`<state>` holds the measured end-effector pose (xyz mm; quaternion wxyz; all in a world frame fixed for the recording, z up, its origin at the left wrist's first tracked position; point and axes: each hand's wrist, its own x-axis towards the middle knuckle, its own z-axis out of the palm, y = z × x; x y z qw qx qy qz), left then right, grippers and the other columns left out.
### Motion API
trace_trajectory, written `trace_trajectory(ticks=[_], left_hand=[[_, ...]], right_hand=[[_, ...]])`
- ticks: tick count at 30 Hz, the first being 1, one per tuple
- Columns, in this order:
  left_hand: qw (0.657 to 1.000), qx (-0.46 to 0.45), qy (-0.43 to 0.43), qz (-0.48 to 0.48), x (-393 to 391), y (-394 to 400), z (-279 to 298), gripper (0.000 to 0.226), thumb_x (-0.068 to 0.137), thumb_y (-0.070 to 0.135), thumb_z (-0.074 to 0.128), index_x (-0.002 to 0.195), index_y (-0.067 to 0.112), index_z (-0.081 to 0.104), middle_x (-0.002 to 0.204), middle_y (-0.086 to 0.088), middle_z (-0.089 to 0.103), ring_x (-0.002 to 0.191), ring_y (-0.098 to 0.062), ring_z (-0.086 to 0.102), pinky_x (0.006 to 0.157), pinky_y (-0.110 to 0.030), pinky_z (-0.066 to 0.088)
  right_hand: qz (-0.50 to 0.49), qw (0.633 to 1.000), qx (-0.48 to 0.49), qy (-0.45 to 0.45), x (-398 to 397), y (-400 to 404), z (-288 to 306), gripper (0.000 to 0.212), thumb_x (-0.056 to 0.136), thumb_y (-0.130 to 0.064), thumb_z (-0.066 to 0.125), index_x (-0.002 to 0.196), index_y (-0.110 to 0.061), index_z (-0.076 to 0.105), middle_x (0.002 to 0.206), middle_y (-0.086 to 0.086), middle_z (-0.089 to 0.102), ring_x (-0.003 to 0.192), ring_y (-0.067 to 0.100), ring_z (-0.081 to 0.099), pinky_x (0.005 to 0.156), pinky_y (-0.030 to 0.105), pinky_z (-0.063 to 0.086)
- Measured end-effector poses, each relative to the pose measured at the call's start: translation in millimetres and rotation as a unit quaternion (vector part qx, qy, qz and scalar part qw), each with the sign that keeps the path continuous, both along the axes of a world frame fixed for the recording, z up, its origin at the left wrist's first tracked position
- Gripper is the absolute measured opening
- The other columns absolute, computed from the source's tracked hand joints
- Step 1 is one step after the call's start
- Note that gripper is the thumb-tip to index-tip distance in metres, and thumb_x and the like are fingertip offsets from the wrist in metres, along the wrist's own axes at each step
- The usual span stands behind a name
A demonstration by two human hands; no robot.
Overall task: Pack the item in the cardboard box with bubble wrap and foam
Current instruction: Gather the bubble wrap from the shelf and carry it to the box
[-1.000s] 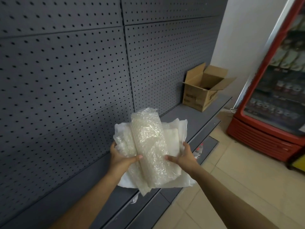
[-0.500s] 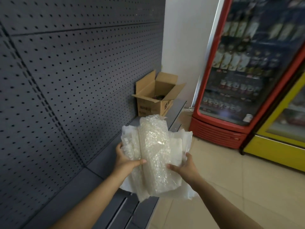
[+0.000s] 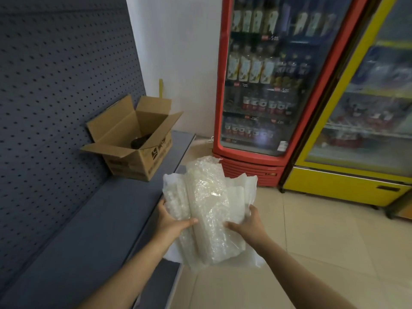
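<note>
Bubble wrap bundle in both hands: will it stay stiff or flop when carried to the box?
Probably floppy: the bubble wrap bundle sags past the left hand and right hand. Likely light for its bulk, being clear air-filled film. The glossy plastic may be slippery, so layers could slide apart.

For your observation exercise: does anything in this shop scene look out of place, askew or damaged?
Nothing stands out. The cardboard box sits upright and open on the grey shelf. Both hands hold the bubble wrap and foam, which looks undamaged.

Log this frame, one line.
phase: carrying padding | left hand + right hand: both gripping bubble wrap and foam bundle | cardboard box: open on shelf, dark item inside
</note>
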<state>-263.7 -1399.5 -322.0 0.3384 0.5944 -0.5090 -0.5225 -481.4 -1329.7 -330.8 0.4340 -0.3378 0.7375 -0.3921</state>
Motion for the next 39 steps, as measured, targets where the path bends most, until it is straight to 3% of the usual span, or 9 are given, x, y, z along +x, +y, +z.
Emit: trace_trajectory(ticks=[8,12,15,17,23,28,31,34,39], left_hand=[[0.996,0.035,0.008,0.078,-21,-16,-13,0.107,0.057,0.013,0.092,0.141,0.016,0.026,0.129,-0.002,0.053,0.113,-0.02,0.055,0.093,-0.035,0.046],[0.988,0.019,0.028,0.151,12,-25,-13,0.109,0.042,0.028,0.093,0.133,0.021,0.034,0.122,0.002,0.059,0.109,-0.018,0.06,0.092,-0.043,0.053],[0.978,-0.008,0.021,0.208,44,-27,-4,0.09,0.054,0.009,0.092,0.125,0.021,0.038,0.111,0.011,0.056,0.099,-0.008,0.059,0.076,-0.024,0.053],[0.969,-0.025,-0.005,0.245,64,-27,3,0.083,0.061,0.001,0.087,0.122,0.023,0.035,0.107,0.016,0.05,0.091,0.001,0.052,0.068,-0.012,0.043],[0.946,0.04,-0.048,0.318,120,-21,0,0.114,0.038,0.059,0.089,0.136,0.034,0.038,0.131,0.008,0.056,0.113,-0.015,0.06,0.092,-0.042,0.054],[0.917,0.051,-0.01,0.395,140,-17,2,0.157,0.01,0.075,0.081,0.147,0.023,0.024,0.136,0.012,0.038,0.131,-0.024,0.045,0.103,-0.039,0.044],[0.903,0.057,-0.016,0.425,142,-25,4,0.128,0.04,0.051,0.091,0.146,0.018,0.027,0.14,0.0,0.045,0.125,-0.023,0.049,0.098,-0.034,0.044],[0.88,0.037,-0.037,0.471,151,-34,3,0.084,0.06,0.018,0.091,0.128,0.024,0.04,0.105,0.014,0.055,0.103,-0.014,0.058,0.077,-0.018,0.047],[0.868,0.032,0.006,0.495,167,-43,-12,0.095,0.059,0.028,0.092,0.13,0.03,0.029,0.117,0.014,0.054,0.105,-0.009,0.058,0.084,-0.03,0.052]], right_hand=[[0.118,0.992,0.044,0.016,-25,-74,-2,0.107,0.058,-0.028,0.089,0.142,-0.018,0.024,0.128,0.003,0.051,0.117,0.028,0.054,0.099,0.049,0.049],[0.225,0.973,0.056,0.016,10,-122,1,0.101,0.064,-0.024,0.087,0.142,-0.014,0.024,0.125,0.0,0.043,0.112,0.02,0.048,0.096,0.04,0.05],[0.286,0.956,0.07,-0.008,43,-153,12,0.094,0.066,-0.021,0.086,0.139,-0.015,0.026,0.124,0.002,0.043,0.112,0.021,0.048,0.089,0.031,0.047],[0.329,0.94,0.091,-0.014,65,-169,21,0.089,0.067,-0.023,0.086,0.135,-0.017,0.028,0.13,0.006,0.043,0.117,0.024,0.048,0.096,0.032,0.044],[0.457,0.878,0.14,0.002,127,-219,28,0.114,0.069,-0.042,0.081,0.151,-0.011,0.008,0.158,0.004,0.02,0.142,0.026,0.029,0.111,0.033,0.03],[0.528,0.834,0.159,-0.015,171,-256,20,0.117,0.071,-0.038,0.081,0.152,-0.01,0.002,0.16,0.003,0.011,0.146,0.025,0.02,0.115,0.035,0.025],[0.574,0.804,0.154,-0.016,195,-280,10,0.118,0.068,-0.04,0.084,0.152,-0.013,0.006,0.159,0.001,0.014,0.145,0.025,0.023,0.115,0.037,0.029],[0.606,0.783,0.138,-0.034,215,-300,2,0.124,0.05,-0.047,0.091,0.149,-0.016,0.022,0.153,0.002,0.031,0.137,0.022,0.037,0.111,0.038,0.039],[0.615,0.779,0.117,-0.044,238,-327,-8,0.1,0.07,-0.025,0.084,0.148,-0.016,0.022,0.149,0.0,0.036,0.135,0.022,0.039,0.096,0.024,0.038]])
